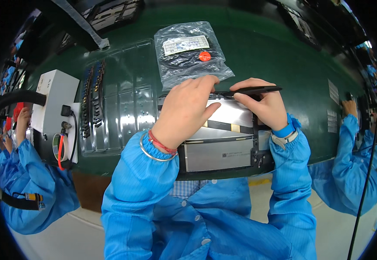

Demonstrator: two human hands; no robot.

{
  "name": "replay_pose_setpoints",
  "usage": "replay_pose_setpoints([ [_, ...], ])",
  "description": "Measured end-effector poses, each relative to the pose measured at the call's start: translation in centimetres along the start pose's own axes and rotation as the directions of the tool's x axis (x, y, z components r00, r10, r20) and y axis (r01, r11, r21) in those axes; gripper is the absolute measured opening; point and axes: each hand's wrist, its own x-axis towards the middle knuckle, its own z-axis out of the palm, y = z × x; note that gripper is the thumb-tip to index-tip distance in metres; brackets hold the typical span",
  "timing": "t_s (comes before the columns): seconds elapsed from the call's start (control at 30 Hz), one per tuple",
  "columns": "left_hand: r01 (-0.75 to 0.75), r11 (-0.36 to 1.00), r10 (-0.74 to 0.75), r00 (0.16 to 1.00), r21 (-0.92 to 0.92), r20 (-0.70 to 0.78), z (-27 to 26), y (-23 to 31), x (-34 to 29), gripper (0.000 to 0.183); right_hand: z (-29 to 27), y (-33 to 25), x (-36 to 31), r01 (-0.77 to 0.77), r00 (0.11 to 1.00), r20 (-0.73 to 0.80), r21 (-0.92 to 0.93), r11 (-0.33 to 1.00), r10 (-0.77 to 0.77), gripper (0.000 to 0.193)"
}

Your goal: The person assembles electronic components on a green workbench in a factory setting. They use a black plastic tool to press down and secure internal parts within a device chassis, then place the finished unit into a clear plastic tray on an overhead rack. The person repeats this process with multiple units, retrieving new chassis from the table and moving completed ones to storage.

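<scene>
Silver device [216, 157] lies under left hand [186, 110], grip unclear; right hand [267, 105] pinches black tool [266, 89] between fingertips.

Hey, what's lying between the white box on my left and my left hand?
In the head view, a clear plastic tray lies between the white box and your left hand, with dark strip-shaped parts in its side nearest the box.
</scene>
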Motion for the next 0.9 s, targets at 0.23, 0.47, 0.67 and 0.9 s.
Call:
replay_pose_setpoints([
  [0.23,-0.095,0.995,0.095,0.995,0.019,-0.015,-2.5,1.1,-2.4,0.044,-0.1,0.7,0.2,-0.014,1.000,-0.002,0.187,0.982,0.015,0.016],
  [0.47,0.322,0.870,-0.249,0.941,0.373,-0.230,-12.9,-5.6,-6.7,0.022,0.3,1.1,0.0,0.053,0.993,-0.119,0.313,0.948,-0.016,0.014],
  [0.67,0.522,0.604,-0.460,0.845,0.602,-0.272,-15.1,-14.2,-6.3,0.017,-1.0,-0.9,-1.3,0.322,0.935,-0.240,0.253,0.912,-0.263,0.014],
  [0.9,0.491,0.580,-0.425,0.863,0.650,-0.273,-13.8,-14.4,-6.5,0.017,-3.8,-4.2,-10.8,0.459,0.845,-0.402,0.204,0.865,-0.354,0.011],
])
